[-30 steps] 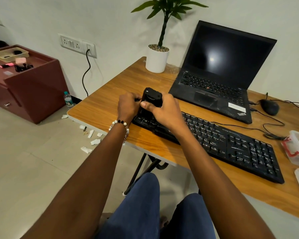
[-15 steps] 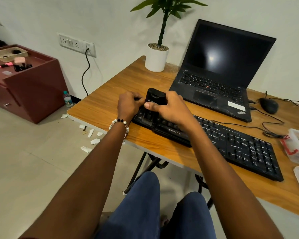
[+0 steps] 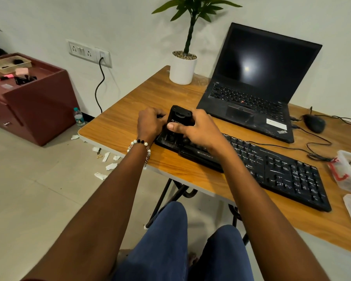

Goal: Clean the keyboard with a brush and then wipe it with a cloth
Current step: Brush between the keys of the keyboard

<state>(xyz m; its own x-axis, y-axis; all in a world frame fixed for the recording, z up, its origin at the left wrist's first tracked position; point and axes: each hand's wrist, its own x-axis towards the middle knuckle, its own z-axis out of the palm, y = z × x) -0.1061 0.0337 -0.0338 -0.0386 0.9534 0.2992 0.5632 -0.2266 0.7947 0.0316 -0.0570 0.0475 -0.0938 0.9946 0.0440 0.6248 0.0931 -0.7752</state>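
Both hands (image 3: 176, 126) slightly nearer keyboard (image 3: 272, 169)

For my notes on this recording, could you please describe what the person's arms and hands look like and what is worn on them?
Both forearms are bare, with no sleeves or gloves in view. The left hand has a beaded bracelet at its wrist, mostly white pearl-like beads with a few black ones. The right hand and its wrist wear nothing visible.

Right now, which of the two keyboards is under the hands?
The separate black keyboard along the near table edge; the right hand holds a black brush on its left end. The laptop keyboard behind is untouched.
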